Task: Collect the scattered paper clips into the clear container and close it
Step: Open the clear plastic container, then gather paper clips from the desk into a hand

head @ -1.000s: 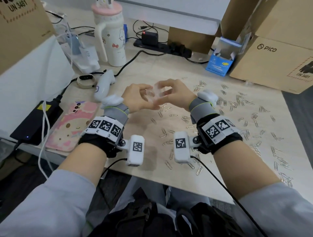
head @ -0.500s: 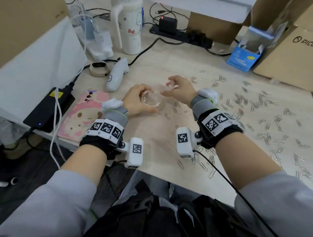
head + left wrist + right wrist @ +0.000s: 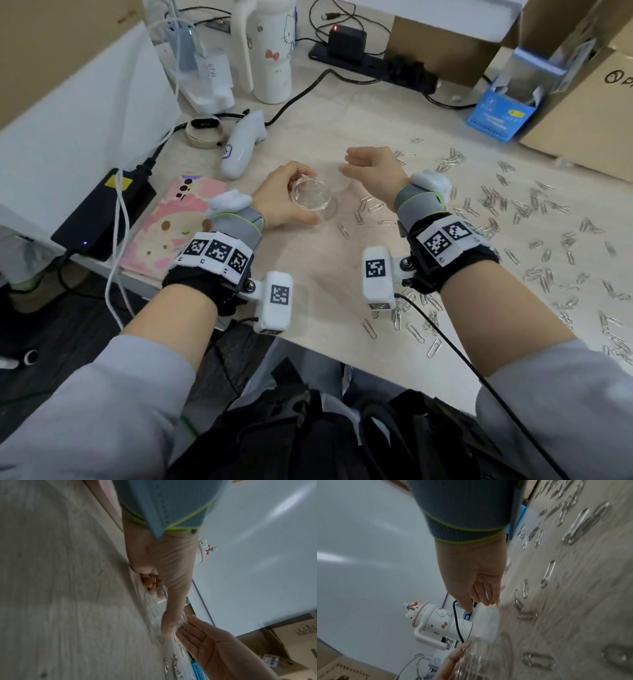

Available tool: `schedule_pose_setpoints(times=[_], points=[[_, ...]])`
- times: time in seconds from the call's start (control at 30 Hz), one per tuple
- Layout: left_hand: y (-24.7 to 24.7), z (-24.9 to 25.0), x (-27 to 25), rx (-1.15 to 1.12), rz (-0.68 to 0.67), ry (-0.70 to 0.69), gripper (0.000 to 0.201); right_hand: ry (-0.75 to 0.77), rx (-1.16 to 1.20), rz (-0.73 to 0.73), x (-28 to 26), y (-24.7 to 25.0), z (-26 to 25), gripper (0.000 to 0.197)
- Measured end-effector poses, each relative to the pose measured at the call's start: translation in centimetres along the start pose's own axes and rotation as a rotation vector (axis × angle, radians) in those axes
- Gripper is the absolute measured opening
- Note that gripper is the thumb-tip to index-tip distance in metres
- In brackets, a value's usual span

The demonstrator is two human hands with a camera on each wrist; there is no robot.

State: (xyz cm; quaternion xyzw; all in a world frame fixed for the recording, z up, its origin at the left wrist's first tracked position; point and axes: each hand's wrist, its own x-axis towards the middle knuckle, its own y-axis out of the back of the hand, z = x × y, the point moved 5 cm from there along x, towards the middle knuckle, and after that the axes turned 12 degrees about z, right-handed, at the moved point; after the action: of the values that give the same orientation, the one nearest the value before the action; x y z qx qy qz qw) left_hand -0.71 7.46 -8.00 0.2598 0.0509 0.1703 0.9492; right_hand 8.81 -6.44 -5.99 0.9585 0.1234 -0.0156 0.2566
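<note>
The clear container stands open on the pale table, and my left hand curls round its left side; in the right wrist view its ribbed wall shows beside those fingers. Its clear lid lies flat just beyond it, faint against the wood. My right hand hovers over the lid with straight fingers and holds nothing; the left wrist view shows its flat palm. I cannot tell whether its fingertips touch the lid. Several paper clips lie scattered over the right half of the table.
A pink phone case, a black power adapter and a white controller lie to the left. A white tumbler and a power strip stand behind. A blue box and cardboard boxes line the right.
Both hands held the container in the air a second ago. It has come down onto the table in my left hand, and my right hand has let the lid go and opened.
</note>
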Motion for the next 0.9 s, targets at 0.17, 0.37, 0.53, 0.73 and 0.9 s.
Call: schedule_pose_setpoints(times=[0.17, 0.37, 0.53, 0.73, 0.9], points=[[-0.2, 0.7, -0.2, 0.082, -0.011, 0.001, 0.082, -0.015, 0.037, 0.050, -0.3, 2.1, 1.0, 0.040], [-0.4, 5.5, 0.1, 0.186, 0.040, -0.110, 0.086, -0.029, 0.062, 0.135, -1.3, 6.4, 2.4, 0.031], [-4.6, 9.7, 2.2, 0.189, -0.030, -0.240, 0.055, -0.037, 0.004, 0.246, -2.4, 11.0, 4.6, 0.031], [-11.4, 9.1, 3.1, 0.578, -0.190, -0.176, 0.090, -0.091, -0.124, 0.326, -4.7, 15.1, 8.0, 0.042], [-13.2, 6.6, 3.8, 0.783, -0.126, -0.062, 0.091, -0.161, -0.217, 0.254, -6.4, 16.2, 10.6, 0.053]])
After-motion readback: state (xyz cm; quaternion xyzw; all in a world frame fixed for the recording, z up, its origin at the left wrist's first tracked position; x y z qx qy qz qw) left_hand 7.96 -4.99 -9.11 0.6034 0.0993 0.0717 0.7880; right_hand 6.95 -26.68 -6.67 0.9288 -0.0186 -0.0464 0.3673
